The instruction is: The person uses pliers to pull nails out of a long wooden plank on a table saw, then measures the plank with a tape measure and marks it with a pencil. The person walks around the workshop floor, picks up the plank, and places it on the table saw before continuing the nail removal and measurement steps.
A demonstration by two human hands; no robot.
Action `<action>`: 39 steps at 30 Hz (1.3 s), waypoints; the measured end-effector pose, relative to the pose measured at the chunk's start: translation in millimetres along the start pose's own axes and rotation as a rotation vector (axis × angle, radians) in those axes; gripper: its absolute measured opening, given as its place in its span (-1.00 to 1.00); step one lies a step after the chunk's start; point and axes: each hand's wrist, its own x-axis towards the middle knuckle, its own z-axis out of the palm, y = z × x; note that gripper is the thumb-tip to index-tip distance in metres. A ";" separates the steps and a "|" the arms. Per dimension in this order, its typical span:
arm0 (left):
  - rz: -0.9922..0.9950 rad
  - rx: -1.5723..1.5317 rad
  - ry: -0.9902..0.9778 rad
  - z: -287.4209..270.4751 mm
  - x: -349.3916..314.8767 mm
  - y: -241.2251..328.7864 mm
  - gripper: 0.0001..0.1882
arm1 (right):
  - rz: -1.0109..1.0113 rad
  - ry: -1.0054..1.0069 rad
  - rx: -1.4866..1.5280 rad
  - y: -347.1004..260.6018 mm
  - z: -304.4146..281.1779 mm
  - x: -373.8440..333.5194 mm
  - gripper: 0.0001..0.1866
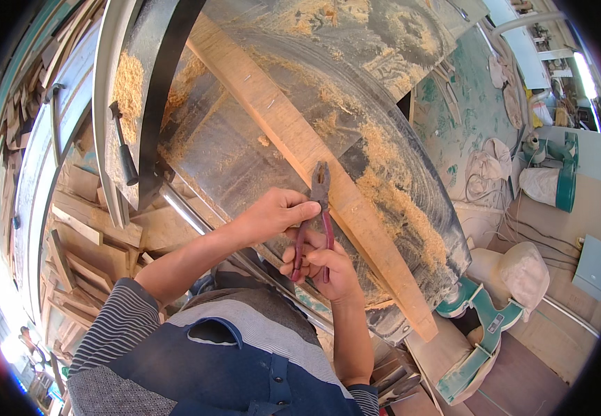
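Observation:
A pair of pliers [320, 186] with a dark metal head and dull red handles is held in front of me, jaws pointing away. My right hand [335, 274] is closed around the handles, which stand somewhat apart. With its thumb and fingers, my left hand [279, 211] pinches the pliers just below the head. Behind the jaws, a long wooden board [293, 135] runs diagonally across the machine table. A couple of small, shiny metal bits [270, 104] show on its upper face. Whether the jaws touch the board I cannot tell.
Sawdust [401, 211] covers much of the metal machine table [245, 149]. A dark fence [165, 90] with a black-handled lever [125, 156] stands at the left. Wood offcuts [92, 249] are piled below it. Green machinery [484, 333] and cloth bags [526, 272] stand on the right.

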 end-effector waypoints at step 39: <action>-0.420 0.128 -0.119 47.7 22.6 41.1 -0.43 | 0.072 0.747 -1.327 -46.5 38.9 -13.6 -0.77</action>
